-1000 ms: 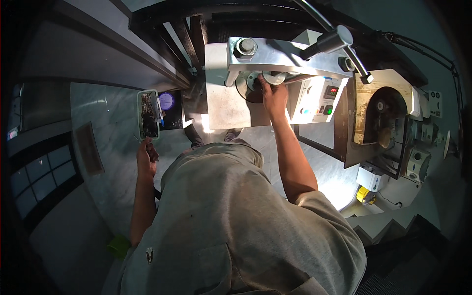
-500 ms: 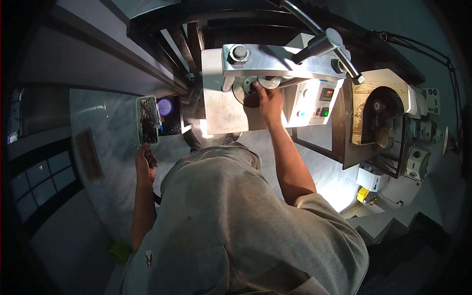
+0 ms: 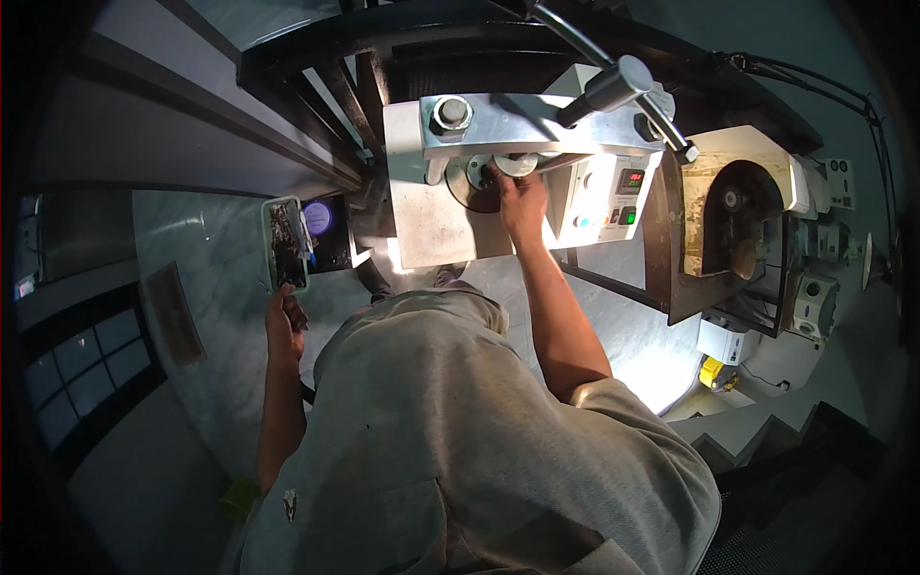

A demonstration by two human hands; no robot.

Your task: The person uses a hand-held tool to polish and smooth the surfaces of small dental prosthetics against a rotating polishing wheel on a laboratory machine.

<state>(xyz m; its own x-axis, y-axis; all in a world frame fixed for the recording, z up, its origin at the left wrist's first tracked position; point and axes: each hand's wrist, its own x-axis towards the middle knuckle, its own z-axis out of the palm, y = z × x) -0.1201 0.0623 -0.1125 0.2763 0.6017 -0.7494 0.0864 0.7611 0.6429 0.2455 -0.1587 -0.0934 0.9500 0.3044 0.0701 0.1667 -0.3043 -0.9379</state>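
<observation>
My right hand point(image 3: 523, 211) reaches into a bench press, below its thick silver crossbar point(image 3: 537, 125). Its curled fingertips are at the dark centre of a round metal plate point(image 3: 462, 182), beside a shiny disc point(image 3: 516, 165) under the crossbar. What the fingers grip there is hidden. Low on the left, my left hand point(image 3: 286, 322) is closed near the end of a pale, narrow tray point(image 3: 267, 235) filled with dark bits. A thin metallic sliver shows by its fingertips, too small to name.
A control box point(image 3: 596, 201) with a lit display stands right of the plate. A T-shaped screw handle point(image 3: 618, 84) rises above the crossbar. Farther right is a pale arched-opening machine point(image 3: 738, 192). A purple round lid point(image 3: 317, 218) lies beside the tray. A yellow object point(image 3: 712, 373) sits low right.
The whole view has shifted slightly, with the press a little farther left. My right fingers have slid a little deeper beside the shiny disc. The left hand stays by the tray.
</observation>
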